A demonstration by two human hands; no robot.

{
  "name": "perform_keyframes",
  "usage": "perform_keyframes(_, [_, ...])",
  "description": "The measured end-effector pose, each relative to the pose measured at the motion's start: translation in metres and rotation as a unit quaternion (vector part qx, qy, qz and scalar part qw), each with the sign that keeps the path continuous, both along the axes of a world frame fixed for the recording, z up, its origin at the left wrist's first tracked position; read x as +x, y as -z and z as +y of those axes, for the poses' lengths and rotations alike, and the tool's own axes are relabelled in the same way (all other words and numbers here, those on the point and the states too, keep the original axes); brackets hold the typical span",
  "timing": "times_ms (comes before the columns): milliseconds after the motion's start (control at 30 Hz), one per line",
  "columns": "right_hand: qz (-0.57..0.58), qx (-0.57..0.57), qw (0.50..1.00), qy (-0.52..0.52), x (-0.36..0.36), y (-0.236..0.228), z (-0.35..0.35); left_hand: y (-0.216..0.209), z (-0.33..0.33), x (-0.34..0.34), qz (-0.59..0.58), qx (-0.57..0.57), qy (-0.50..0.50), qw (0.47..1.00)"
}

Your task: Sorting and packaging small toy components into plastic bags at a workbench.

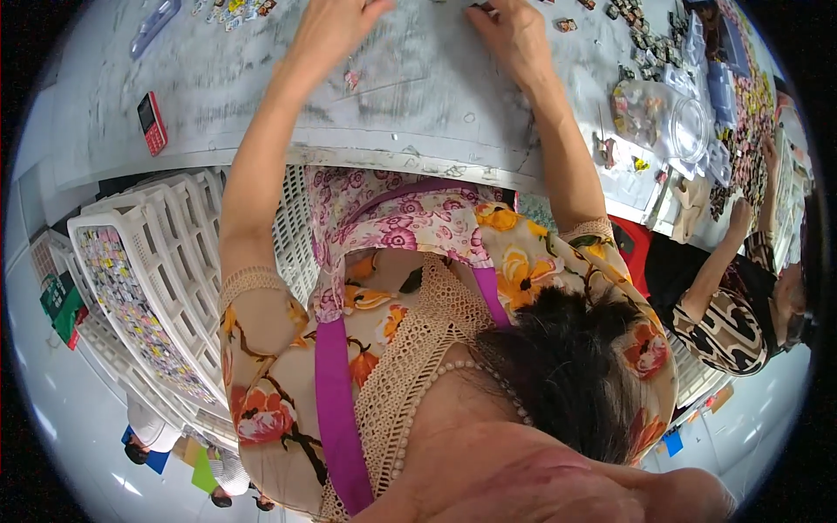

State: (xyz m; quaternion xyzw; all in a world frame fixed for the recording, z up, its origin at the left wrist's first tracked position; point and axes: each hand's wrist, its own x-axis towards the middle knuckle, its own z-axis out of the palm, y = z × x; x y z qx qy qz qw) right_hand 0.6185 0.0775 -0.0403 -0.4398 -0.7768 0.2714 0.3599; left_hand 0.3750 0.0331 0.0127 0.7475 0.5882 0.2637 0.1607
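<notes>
At the upper edge of the view, the person's right hand (518, 45) pinches a small dark piece (482, 7) between thumb and finger over the grey desk (418, 109); the left hand (342, 21) is partly cut off, so whether it grips anything cannot be told. Right of the right hand lies a loose heap of dark pieces (643, 37), beyond a clear plastic jar (649, 112).

Pale, shiny floor (87, 449) — scuffed grey-white table (209, 113) — white slatted crates (144, 251) near its left.
</notes>
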Motion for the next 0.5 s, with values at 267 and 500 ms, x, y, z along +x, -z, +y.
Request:
perform_keyframes(267, [-0.055, 0.183, 0.980, -0.048, -0.033, 0.028, 0.012, 0.045, 0.083, -0.001, 0.002, 0.115, -0.013, 0.993])
perform_keyframes(500, [-0.029, 0.121, 0.986, -0.113, -0.056, 0.004, -0.019, 0.050, 0.087, 0.006, 0.033, 0.053, -0.037, 0.997])
